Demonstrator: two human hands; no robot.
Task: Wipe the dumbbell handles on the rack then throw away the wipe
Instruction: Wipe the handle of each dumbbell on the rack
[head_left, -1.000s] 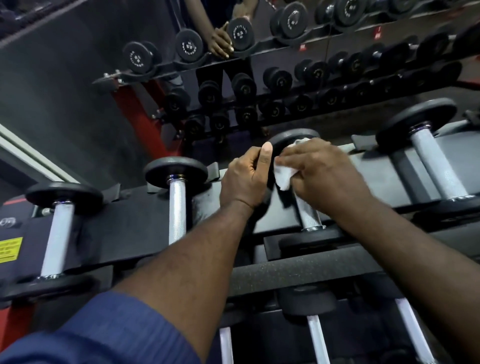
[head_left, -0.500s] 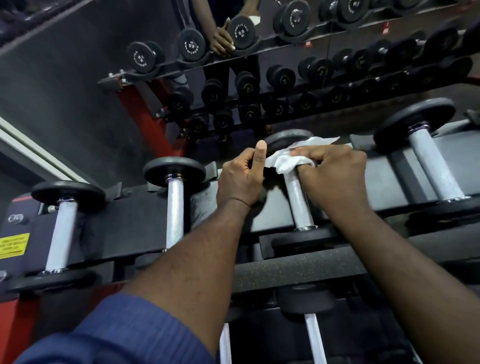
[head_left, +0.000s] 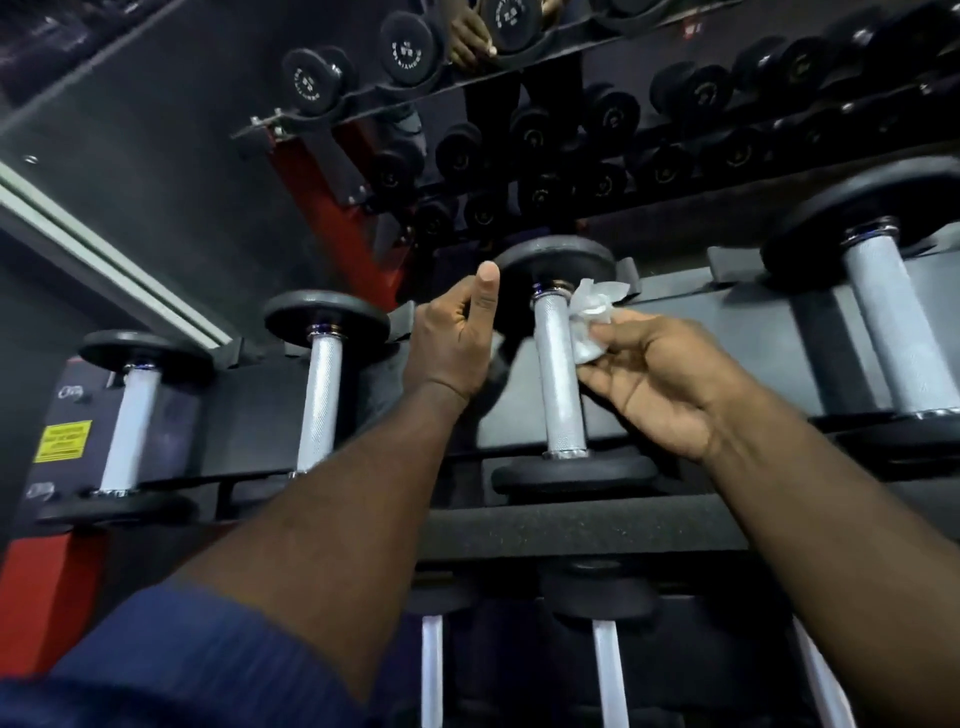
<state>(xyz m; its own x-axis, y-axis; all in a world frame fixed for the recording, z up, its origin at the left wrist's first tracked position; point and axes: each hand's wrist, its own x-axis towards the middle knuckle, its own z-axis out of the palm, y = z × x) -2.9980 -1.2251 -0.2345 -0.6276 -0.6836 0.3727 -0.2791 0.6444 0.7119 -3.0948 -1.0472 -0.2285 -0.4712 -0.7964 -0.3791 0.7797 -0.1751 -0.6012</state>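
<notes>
Head view, starting left: what sits on the rack (head_left: 249, 410)?
– 2 bare grips, the far-left handle (head_left: 127, 426) and the next handle (head_left: 322, 400), likely awaiting their turn.
And the left hand (head_left: 452, 343)?
– Thumb up beside the middle dumbbell's far plate, probably bracing. Its fingers curl out of sight, so I cannot tell if it grips anything.
The wipe (head_left: 592, 322)?
– Crumpled, pinched by the right hand (head_left: 660, 379) against the middle handle (head_left: 558, 374) near its top, placed to rub the knurling.
</notes>
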